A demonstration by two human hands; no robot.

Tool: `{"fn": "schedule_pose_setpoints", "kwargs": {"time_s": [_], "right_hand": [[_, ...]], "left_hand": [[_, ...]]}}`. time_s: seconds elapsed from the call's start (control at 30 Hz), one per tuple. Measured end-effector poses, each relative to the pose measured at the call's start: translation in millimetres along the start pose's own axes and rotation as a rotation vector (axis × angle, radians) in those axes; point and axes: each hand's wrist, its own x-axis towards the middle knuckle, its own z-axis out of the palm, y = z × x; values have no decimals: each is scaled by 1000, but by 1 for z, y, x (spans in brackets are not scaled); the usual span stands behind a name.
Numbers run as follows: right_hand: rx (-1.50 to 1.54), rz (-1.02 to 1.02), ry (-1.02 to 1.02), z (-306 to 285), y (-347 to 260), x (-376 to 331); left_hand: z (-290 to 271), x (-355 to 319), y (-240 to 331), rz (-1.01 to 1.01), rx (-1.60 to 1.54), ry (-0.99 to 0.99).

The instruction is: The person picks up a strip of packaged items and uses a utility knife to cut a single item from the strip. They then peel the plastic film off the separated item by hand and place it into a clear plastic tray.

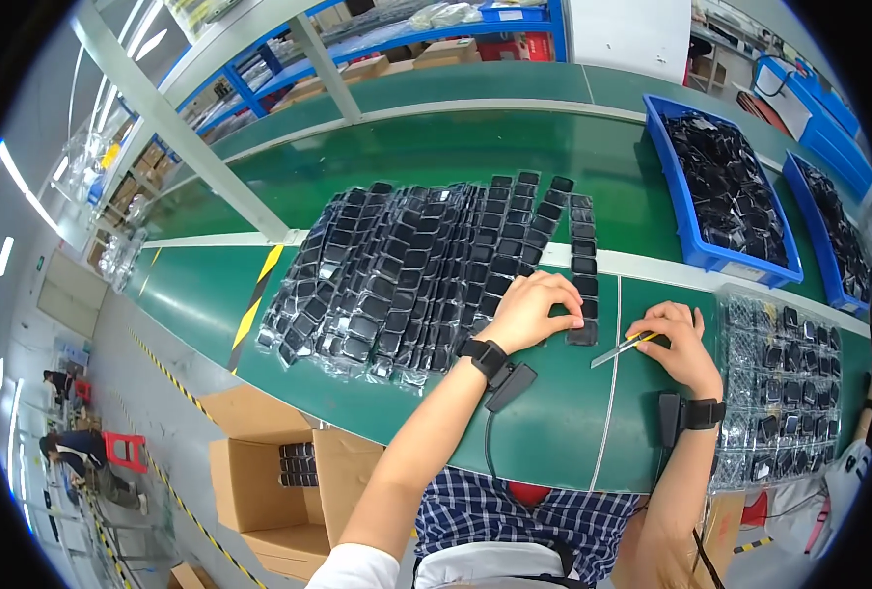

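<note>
My left hand (532, 310) rests palm down on the near right edge of a wide spread of small black parts in clear bags (426, 265) laid in overlapping rows on the green table (554, 422). Its fingers press on a short column of these parts (583, 294). My right hand (677, 342) holds a thin metal blade with a yellow handle (625, 348), whose tip points left toward the lowest part of that column. Both wrists wear black bands with a small box attached.
A clear tray with small black parts in cells (785, 393) lies right of my right hand. Two blue bins (721, 187) (834, 231) full of black parts stand at the far right. Open cardboard boxes (279, 471) sit on the floor at the left. A metal post (181, 137) rises from the table.
</note>
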Motion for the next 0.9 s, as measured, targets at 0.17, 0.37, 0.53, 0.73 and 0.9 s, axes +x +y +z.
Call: {"fn": "schedule_pose_setpoints", "kwargs": {"time_s": [0.17,0.37,0.53,0.73,0.9], "right_hand": [[61,49,75,-4,5,0],[30,59,196,11,3,15],[85,-66,216,18,2,20],[73,-120,253,25,4,19],[8,-138,269,30,5,20]], "left_hand": [[-20,-3,-7,48,-165,57],[-55,-16,-14,20,-15,8],[-48,-17,-15,-79,-30,-65],[-44,-18,-8,-100,59,-92],[-22,-13,20,35,156,-7]]}}
